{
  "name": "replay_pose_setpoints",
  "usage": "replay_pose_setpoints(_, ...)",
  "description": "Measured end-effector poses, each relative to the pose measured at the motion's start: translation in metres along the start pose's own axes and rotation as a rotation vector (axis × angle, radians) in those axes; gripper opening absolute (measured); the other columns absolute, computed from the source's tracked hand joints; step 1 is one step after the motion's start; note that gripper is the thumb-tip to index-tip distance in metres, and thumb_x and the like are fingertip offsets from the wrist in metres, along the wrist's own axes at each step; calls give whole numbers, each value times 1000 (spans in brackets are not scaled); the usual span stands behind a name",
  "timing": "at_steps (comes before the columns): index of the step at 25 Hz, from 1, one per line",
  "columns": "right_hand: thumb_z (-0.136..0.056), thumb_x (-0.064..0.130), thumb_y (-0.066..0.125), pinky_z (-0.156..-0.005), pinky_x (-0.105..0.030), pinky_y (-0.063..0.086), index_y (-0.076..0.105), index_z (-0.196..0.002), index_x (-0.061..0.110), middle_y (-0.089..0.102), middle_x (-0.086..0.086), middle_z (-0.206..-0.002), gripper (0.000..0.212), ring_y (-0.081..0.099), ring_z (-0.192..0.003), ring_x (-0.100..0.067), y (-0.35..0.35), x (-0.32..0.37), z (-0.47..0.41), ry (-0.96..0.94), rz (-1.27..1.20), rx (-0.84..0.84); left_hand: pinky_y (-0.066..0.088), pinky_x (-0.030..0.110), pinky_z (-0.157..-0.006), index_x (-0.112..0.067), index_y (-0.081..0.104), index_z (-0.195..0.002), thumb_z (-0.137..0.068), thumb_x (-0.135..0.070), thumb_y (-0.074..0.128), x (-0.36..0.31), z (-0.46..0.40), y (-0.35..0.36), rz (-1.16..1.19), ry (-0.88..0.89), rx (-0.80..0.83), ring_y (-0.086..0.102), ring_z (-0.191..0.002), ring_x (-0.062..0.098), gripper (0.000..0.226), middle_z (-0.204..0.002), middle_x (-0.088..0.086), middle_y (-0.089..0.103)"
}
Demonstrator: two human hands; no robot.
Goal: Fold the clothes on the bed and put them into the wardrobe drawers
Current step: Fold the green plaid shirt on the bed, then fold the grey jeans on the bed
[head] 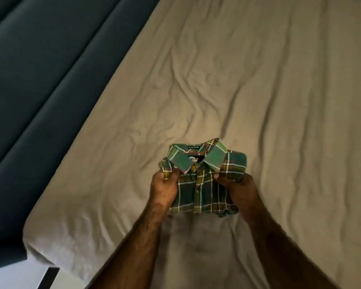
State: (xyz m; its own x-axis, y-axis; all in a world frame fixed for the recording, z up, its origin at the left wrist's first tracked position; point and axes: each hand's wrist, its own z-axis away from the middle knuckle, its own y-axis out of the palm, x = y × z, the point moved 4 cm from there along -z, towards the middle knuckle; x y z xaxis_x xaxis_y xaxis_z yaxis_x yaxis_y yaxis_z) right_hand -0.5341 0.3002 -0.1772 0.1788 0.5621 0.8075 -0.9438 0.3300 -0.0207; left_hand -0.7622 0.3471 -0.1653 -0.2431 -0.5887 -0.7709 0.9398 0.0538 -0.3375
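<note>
Two bare hands hold a folded green plaid shirt (204,180) over the bed (258,80), low in the middle of the view. Around it lies only the wrinkled beige sheet; a dark padded headboard (40,80) runs along the left, and a strip of pale floor (15,276) shows at the lower left corner. The shirt sits collar away from the person, label showing, buttons up. The left hand (164,189) grips the shirt's left edge, thumb on top, fingers curled under. The right hand (239,191) grips the right edge likewise. Both forearms reach in from the bottom, converging on the shirt.
</note>
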Motion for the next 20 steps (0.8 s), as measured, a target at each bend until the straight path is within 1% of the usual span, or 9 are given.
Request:
replay_pose_setpoints(3, -83, 21, 89, -86, -43, 64, 82, -107, 17, 82, 0, -99, 24, 79, -95, -22, 48, 87, -46, -210, -36, -65, 60, 32, -74, -18, 76, -90, -98, -38, 72, -93, -70, -27, 7, 318, -139, 72, -76, 10, 22, -82, -6, 78)
replay_pose_setpoints(5, -85, 21, 88, -79, -34, 64, 81, -109, 17, 82, 4, -98, 26, 79, -92, -17, 73, 131, -79, -285, -7, -79, 55, 29, -74, -13, 77, -97, -97, -38, 69, -140, -110, -38, -38, 409, -191, 73, -81, 16, 27, -88, 1, 79)
replay_pose_setpoints(7, -83, 33, 89, -80, -34, 65, 76, -115, 18, 81, 4, -101, 37, 78, -93, -17, 89, 155, -114, -260, 72, -148, 50, 33, -80, -8, 73, -113, -98, -43, 66, -165, -151, -41, -264, 252, -252, 72, -102, 34, 39, -109, 14, 76)
replay_pose_setpoints(9, -85, 45, 82, -92, -42, 61, 61, -131, 16, 73, -7, -122, 59, 72, -109, -29, 98, 165, -151, -152, 310, -310, 52, 41, -88, -6, 59, -132, -97, -45, 64, -176, -189, -48, -544, 37, -317, 64, -117, 41, 52, -129, 19, 68)
replay_pose_setpoints(10, -88, 46, 76, -98, -47, 56, 52, -139, 14, 65, -13, -133, 64, 64, -119, -35, 102, 164, -163, -128, 494, -414, 53, 44, -91, -5, 53, -136, -97, -42, 62, -181, -200, -51, -654, 91, -359, 61, -120, 41, 54, -132, 19, 64)
replay_pose_setpoints(12, -95, 46, 64, -106, -54, 45, 41, -149, 13, 50, -18, -147, 67, 50, -132, -41, 119, 165, -178, -351, 815, -526, 52, 48, -95, -5, 51, -138, -99, -36, 57, -179, -217, -42, -816, 476, -391, 57, -122, 39, 50, -136, 18, 60)
replay_pose_setpoints(15, -105, 46, 48, -117, -53, 30, 37, -160, 18, 35, -13, -166, 62, 33, -152, -34, 158, 154, -192, -815, 1097, -340, 40, 52, -115, -5, 49, -150, -107, -41, 47, -148, -227, -11, -959, 981, -177, 45, -143, 37, 56, -156, 18, 49)
replay_pose_setpoints(17, -106, 48, 42, -122, -54, 27, 34, -163, 22, 24, -9, -173, 63, 22, -160, -29, 177, 131, -220, -834, 1227, -209, 30, 54, -123, -8, 38, -160, -108, -45, 41, -123, -244, 8, -1063, 1013, -20, 30, -156, 33, 65, -168, 15, 35)
replay_pose_setpoints(20, -106, 50, 32, -126, -55, 21, 22, -167, 26, 13, -5, -176, 66, 11, -162, -23, 184, 104, -257, -748, 1299, -161, 20, 54, -128, -12, 23, -167, -108, -49, 30, -101, -274, 28, -1162, 957, 9, 14, -162, 27, 69, -174, 10, 20)
